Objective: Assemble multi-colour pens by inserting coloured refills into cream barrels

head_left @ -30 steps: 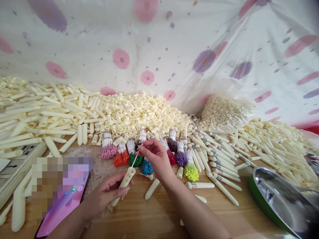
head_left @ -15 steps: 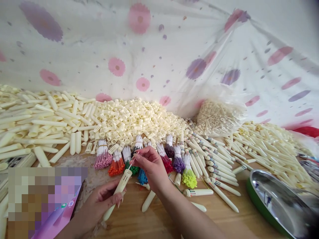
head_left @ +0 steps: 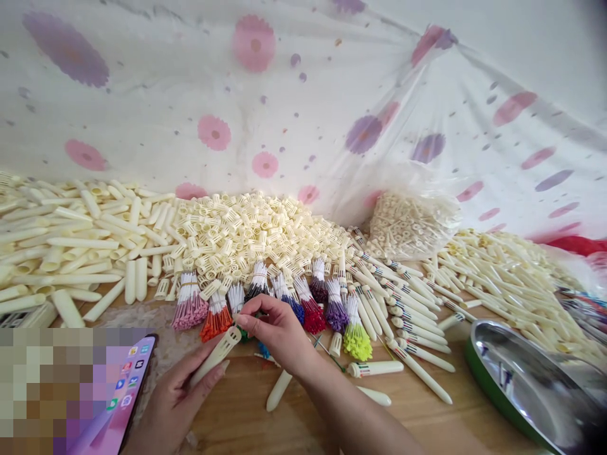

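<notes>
My left hand (head_left: 177, 392) is wrapped round a cream pen barrel (head_left: 214, 355), tilted with its slotted end up and to the right. At that end my right hand (head_left: 272, 328) pinches a thin pen refill, almost wholly hidden by the fingertips and the barrel's mouth. Just behind the hands stand bundles of white refills with coloured ends, among them pink (head_left: 190, 309), orange (head_left: 218, 322), red (head_left: 313, 316), purple (head_left: 337, 313) and yellow-green (head_left: 357, 341). Beneath my right forearm lies another cream barrel (head_left: 279, 390).
Loose barrels (head_left: 71, 243) are heaped at the left, slotted caps (head_left: 256, 234) in the middle. Filled pens (head_left: 417, 325) lie right of the bundles. A green-sided metal pan (head_left: 474, 366) sits at the right, a phone (head_left: 135, 379) at the left. Behind stands a clear bag of small parts (head_left: 410, 221).
The refill, which stuck out above the barrel, has gone down into it. My right fingers have come down to the slotted end. The view has shifted slightly.
</notes>
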{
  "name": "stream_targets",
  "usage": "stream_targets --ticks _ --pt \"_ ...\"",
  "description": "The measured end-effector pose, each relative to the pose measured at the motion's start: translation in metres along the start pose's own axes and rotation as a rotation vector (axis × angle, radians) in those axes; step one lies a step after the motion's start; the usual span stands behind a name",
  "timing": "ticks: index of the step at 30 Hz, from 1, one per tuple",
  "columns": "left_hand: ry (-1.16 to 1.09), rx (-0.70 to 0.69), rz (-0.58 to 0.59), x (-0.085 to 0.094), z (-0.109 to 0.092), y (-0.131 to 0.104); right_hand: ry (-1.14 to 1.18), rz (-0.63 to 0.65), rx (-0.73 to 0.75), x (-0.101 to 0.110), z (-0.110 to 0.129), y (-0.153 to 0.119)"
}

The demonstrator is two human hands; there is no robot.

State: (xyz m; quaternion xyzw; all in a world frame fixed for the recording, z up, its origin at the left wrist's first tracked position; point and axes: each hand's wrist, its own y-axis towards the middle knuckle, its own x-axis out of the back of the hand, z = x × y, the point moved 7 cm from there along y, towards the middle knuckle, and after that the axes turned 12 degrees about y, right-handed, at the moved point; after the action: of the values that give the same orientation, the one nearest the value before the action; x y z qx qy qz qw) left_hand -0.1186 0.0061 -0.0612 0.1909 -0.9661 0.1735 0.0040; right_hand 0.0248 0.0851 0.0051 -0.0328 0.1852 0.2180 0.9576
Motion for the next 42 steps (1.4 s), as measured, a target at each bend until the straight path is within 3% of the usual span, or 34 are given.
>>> stream_targets --ticks 4,10,15,18,21,27,29,35,42 --pt "0.222 -0.147 0.078 -0.002 -0.003 0.002 -0.045 0.028 -0.032 -0.001 -0.001 0.000" --pt "0.231 -0.124 0.085 -0.002 0.003 0.001 -0.026 0.036 -0.021 0.000 -0.005 0.001" --pt "0.202 -0.111 0.083 -0.004 0.003 0.000 -0.421 0.018 0.216 0.002 0.012 -0.001" --pt "0.229 -0.164 0.065 -0.004 0.000 -0.002 -0.566 0.040 0.255 0.000 0.016 -0.002" --pt "0.297 -0.302 0.042 -0.001 -0.006 -0.003 -0.482 0.034 0.174 0.002 0.014 -0.003" --pt "0.524 -0.776 -0.024 0.001 -0.026 -0.013 -0.045 0.083 -0.168 -0.004 0.000 -0.008" --pt "0.597 -0.850 -0.049 0.001 -0.028 -0.015 0.003 0.073 -0.217 -0.005 -0.004 -0.008" --pt "0.656 -0.900 -0.035 -0.003 -0.029 -0.018 0.021 0.094 -0.301 -0.008 -0.014 -0.008" --pt "0.624 -0.869 -0.010 -0.004 -0.031 -0.018 -0.062 0.187 -0.337 -0.007 -0.008 -0.012"
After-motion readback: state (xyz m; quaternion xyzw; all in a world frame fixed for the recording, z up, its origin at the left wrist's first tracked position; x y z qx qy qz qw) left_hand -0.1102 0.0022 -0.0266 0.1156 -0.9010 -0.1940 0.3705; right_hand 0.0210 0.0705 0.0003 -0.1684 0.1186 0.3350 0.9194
